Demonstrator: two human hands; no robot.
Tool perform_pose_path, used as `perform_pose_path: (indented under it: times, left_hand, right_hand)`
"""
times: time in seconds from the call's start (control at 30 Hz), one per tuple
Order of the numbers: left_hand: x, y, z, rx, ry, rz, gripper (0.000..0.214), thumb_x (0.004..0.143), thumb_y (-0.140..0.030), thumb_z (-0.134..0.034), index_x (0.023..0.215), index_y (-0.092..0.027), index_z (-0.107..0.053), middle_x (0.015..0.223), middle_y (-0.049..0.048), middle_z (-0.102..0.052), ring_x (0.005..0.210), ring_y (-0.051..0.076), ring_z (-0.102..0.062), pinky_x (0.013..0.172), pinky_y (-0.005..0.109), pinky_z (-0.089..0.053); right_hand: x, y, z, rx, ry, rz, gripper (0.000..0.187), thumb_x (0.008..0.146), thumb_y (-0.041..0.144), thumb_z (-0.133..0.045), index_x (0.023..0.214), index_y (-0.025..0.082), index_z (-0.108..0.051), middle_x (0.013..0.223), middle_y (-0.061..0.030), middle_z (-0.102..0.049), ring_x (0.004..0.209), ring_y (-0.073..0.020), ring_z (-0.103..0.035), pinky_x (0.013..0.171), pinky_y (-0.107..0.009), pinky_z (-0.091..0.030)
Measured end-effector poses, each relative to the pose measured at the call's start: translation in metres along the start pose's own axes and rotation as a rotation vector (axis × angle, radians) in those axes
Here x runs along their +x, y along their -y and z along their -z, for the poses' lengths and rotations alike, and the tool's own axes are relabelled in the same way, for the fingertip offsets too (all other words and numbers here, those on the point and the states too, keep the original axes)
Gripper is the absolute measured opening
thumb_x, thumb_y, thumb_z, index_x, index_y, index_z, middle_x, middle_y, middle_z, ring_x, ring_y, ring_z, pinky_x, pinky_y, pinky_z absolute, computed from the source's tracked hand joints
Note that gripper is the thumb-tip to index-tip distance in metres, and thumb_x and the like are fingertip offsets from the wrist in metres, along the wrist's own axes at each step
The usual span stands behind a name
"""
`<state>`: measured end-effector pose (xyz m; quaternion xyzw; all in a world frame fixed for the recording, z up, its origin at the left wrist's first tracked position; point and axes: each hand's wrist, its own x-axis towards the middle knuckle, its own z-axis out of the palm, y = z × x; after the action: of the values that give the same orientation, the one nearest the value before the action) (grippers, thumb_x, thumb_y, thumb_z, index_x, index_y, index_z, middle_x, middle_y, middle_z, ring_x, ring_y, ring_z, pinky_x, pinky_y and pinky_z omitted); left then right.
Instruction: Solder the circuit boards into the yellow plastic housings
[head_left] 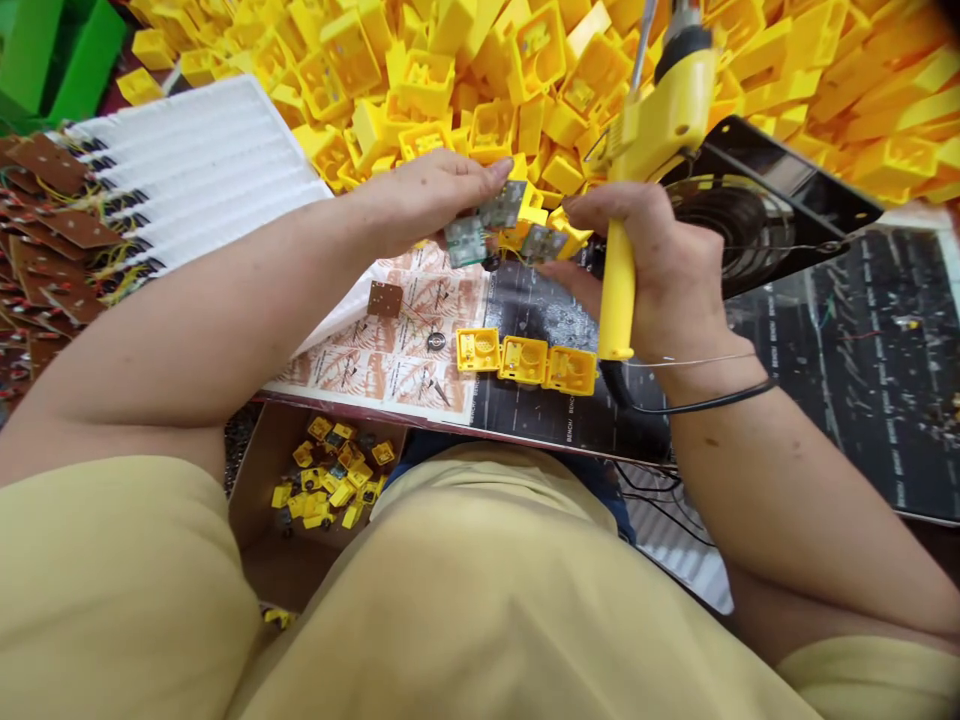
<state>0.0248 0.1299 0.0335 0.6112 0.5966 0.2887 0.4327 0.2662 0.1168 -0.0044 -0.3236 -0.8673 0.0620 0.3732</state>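
Note:
My left hand (427, 195) is closed in a pinch on a small greenish circuit board (466, 240) wired to other small boards (541, 243), held above the work mat. My right hand (660, 275) is wrapped round the yellow handle of a soldering gun (660, 120), which points upward; its fingers also touch the small boards and a yellow housing. Three open yellow plastic housings (525, 360) lie in a row on the mat just below both hands.
A huge heap of yellow housings (465, 70) fills the back. A white ribbed tray (187, 170) and brown wired boards (52, 230) lie left. A black fan (757, 215) sits right. A cardboard box with yellow parts (330, 480) stands below the table edge.

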Motion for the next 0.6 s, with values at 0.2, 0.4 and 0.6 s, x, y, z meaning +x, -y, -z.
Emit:
perform_pose_path:
  times: [0.2,0.4,0.6]
  left_hand:
    - [-0.002,0.004,0.015,0.473,-0.21,-0.265,0.05,0.099,-0.046,-0.052,0.056,-0.026,-0.034,0.064,0.0016,-0.038,0.071,0.019,-0.041,0.089,0.04,-0.04]
    - [-0.01,0.014,0.023,0.369,-0.253,-0.201,0.052,0.092,-0.056,-0.05,0.05,-0.028,-0.036,0.054,0.0007,-0.036,0.058,0.015,-0.031,0.072,0.037,-0.039]
    - [-0.023,0.019,0.018,0.015,-0.192,-0.05,0.036,0.09,-0.05,-0.062,0.065,-0.024,-0.064,0.063,0.0022,-0.059,0.059,0.014,-0.046,0.066,0.037,-0.037]
  right_hand:
    - [-0.012,-0.014,0.0,-0.047,-0.001,-0.008,0.023,0.103,0.035,-0.057,0.123,0.025,-0.059,0.12,-0.0033,-0.076,0.098,-0.0161,-0.076,0.083,-0.03,-0.062]
    - [-0.006,-0.047,-0.012,-0.155,0.171,-0.037,0.029,0.097,0.029,-0.062,0.126,0.021,-0.062,0.122,-0.0056,-0.074,0.097,-0.0191,-0.075,0.083,-0.032,-0.061]
    - [0.015,-0.07,-0.046,-0.212,0.253,-0.067,0.024,0.105,0.03,-0.05,0.11,0.015,-0.069,0.106,-0.0012,-0.073,0.097,-0.0135,-0.072,0.079,-0.02,-0.052]
